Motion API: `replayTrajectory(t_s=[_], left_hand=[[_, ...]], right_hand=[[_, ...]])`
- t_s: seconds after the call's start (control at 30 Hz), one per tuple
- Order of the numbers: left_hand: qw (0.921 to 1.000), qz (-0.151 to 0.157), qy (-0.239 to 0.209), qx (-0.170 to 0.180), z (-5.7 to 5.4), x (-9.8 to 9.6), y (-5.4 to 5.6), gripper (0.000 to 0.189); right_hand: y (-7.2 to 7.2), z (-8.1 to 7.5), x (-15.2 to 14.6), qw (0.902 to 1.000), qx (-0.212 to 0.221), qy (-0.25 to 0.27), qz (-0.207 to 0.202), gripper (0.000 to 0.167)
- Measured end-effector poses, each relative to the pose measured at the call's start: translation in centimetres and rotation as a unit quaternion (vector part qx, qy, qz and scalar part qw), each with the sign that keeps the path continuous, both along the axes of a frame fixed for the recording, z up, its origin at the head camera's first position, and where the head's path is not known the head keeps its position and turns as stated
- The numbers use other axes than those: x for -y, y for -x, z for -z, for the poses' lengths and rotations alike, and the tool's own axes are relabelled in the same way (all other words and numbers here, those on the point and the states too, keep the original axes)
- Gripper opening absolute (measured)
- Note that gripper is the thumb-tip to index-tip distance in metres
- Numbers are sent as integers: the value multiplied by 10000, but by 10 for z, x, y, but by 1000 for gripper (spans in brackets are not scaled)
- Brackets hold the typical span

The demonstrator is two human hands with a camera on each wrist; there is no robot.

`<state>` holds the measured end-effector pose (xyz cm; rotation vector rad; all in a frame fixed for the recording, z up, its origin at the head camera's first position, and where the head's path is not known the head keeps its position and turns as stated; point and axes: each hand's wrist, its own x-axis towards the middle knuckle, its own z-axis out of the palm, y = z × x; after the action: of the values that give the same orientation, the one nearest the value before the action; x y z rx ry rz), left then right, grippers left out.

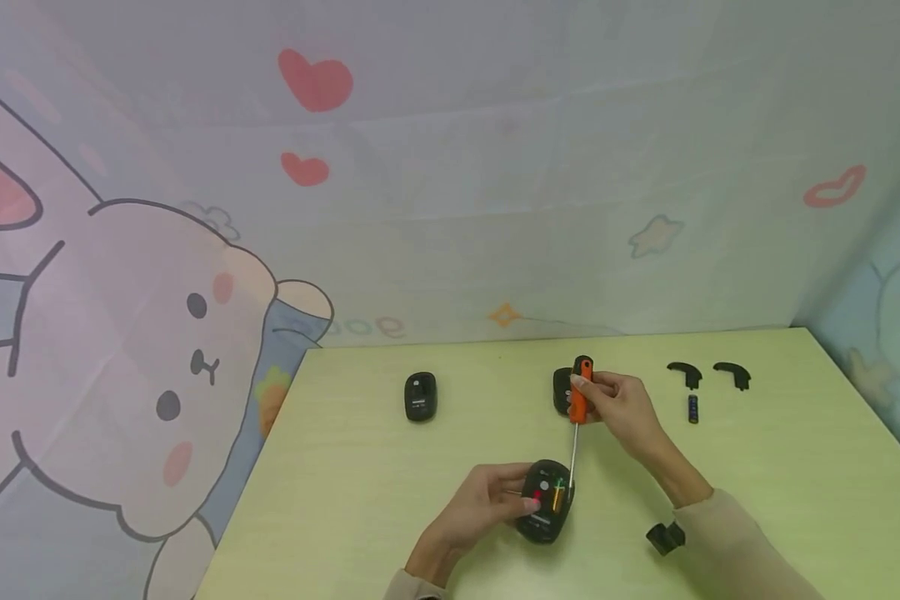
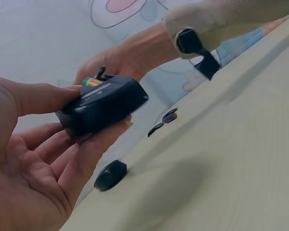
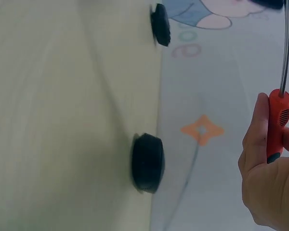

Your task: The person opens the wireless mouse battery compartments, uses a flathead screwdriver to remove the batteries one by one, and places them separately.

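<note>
My left hand [image 1: 487, 500] holds a black computer mouse [image 1: 543, 533] above the table, underside up, thumb on its bottom face. Its battery compartment is uncovered, and a battery [image 1: 558, 497] with a green end and orange body sits inside. My right hand [image 1: 626, 412] grips a screwdriver [image 1: 580, 400] by its orange and black handle. The shaft points down to the mouse, its tip at the compartment's right edge; whether it touches is too small to tell. In the left wrist view, my fingers support the mouse [image 2: 106, 108] from below. The right wrist view shows the screwdriver's handle [image 3: 278, 115] between thumb and fingers.
A second black mouse [image 1: 421, 397] lies underside up at the back left. Another mouse [image 1: 561, 392] lies behind the screwdriver handle, partly hidden. To the right are two curved black covers [image 1: 686, 374] and a dark battery [image 1: 693, 409]. A printed curtain [image 1: 450, 250] hangs behind the table.
</note>
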<state>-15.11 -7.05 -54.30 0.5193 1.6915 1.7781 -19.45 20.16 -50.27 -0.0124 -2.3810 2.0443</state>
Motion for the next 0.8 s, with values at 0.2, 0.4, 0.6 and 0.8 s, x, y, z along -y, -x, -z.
replayTrajectory(t_s=[0.2, 0.4, 0.6, 0.8], left_hand=[[9994, -291, -35, 165, 4, 7, 6, 53], [9981, -522, -3, 319, 4, 8, 7, 52], [9977, -576, -5, 369, 4, 9, 8, 53], [9974, -609, 9, 393, 5, 10, 9, 54]], right_hand=[[-1, 3, -3, 9997, 206, 139, 6, 58], [6, -1, -27, 9981, 327, 519, -85, 67], [15, 5, -61, 9904, 808, 1044, -418, 75], [26, 16, -85, 9885, 1064, 819, -690, 76]])
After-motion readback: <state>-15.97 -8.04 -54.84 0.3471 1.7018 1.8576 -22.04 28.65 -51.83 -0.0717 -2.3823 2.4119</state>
